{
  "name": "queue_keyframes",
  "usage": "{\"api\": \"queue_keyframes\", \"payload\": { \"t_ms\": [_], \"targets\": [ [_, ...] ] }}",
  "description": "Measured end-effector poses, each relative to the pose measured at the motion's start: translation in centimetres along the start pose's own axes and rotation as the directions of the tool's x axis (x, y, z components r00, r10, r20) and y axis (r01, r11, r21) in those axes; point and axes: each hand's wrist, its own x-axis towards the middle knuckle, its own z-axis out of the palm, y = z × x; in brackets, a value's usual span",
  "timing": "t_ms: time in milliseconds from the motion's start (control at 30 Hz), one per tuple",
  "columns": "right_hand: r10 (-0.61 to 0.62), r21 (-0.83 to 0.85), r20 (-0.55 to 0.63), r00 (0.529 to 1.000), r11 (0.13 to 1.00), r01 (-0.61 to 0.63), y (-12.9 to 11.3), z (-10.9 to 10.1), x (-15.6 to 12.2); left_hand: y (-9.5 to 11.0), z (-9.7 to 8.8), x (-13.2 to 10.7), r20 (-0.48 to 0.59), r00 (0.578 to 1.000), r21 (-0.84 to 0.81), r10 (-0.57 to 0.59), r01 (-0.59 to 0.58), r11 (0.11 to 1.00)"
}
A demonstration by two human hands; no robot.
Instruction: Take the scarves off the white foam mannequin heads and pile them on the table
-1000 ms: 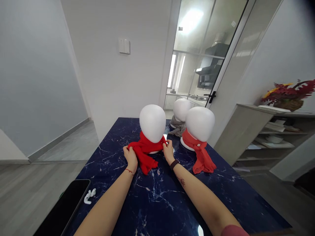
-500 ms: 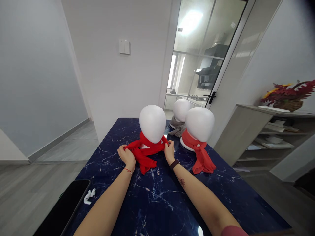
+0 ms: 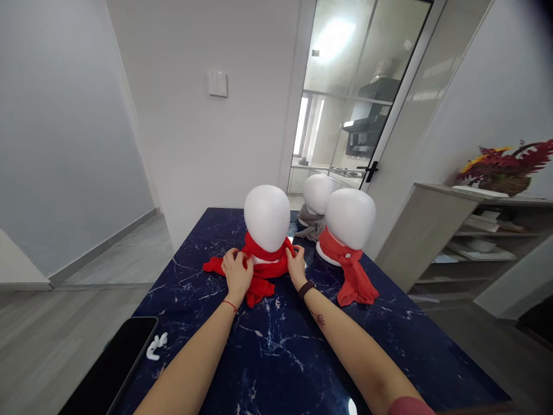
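Note:
A white mannequin head (image 3: 266, 218) stands on the dark blue marbled table with a bright red scarf (image 3: 260, 290) around its neck. My left hand (image 3: 237, 272) is at the left of the neck, its bent fingers closed on the red scarf near where the ends come out. One scarf end lies to the left on the table, the other hangs toward me. On the neck's right side, my right hand (image 3: 296, 266) pinches the scarf's loop. Beside it stands a second mannequin head (image 3: 351, 218) with a coral scarf (image 3: 356, 276) knotted at the front.
Behind stands a third mannequin head (image 3: 318, 193) with a grey scarf (image 3: 311, 223). A black phone (image 3: 112, 366) and white earbuds (image 3: 156, 346) lie at the table's left front edge. A shelf unit (image 3: 449, 230) with a flower basket is at the right, beyond the table (image 3: 276, 357).
My left hand has let go of the outer scarf end, which now lies on the table, and has moved right, closer to the neck. My right hand stays on the scarf's right side.

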Motion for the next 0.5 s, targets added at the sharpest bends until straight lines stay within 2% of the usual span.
{"api": "queue_keyframes", "payload": {
  "t_ms": [67,167,333,400,500],
  "targets": [
    [-0.026,-0.002,0.016,1.000,1.000,0.026,-0.2,0.0,-0.2,-0.1,0.3,-0.2,0.097,0.995,0.096,-0.027,0.018,0.995],
    [-0.012,-0.015,-0.026,1.000,1.000,0.012,0.2,-0.3,0.2,-0.6,0.5,0.0,0.173,0.972,0.179,-0.157,0.125,0.976],
    [0.056,0.025,-0.184,0.981,0.998,-0.052,1.7,-1.5,2.4,-1.2,0.5,0.6,0.121,0.950,0.148,-0.288,0.270,0.952],
    [0.059,0.062,-0.194,0.979,0.997,-0.048,2.1,-1.8,3.2,-1.3,0.6,0.7,0.100,0.952,0.095,-0.291,0.282,0.955],
    [-0.006,0.102,-0.156,0.988,0.995,0.022,2.0,-1.7,3.4,-1.4,0.9,0.6,0.084,0.977,0.036,-0.196,0.194,0.980]
  ]
}}
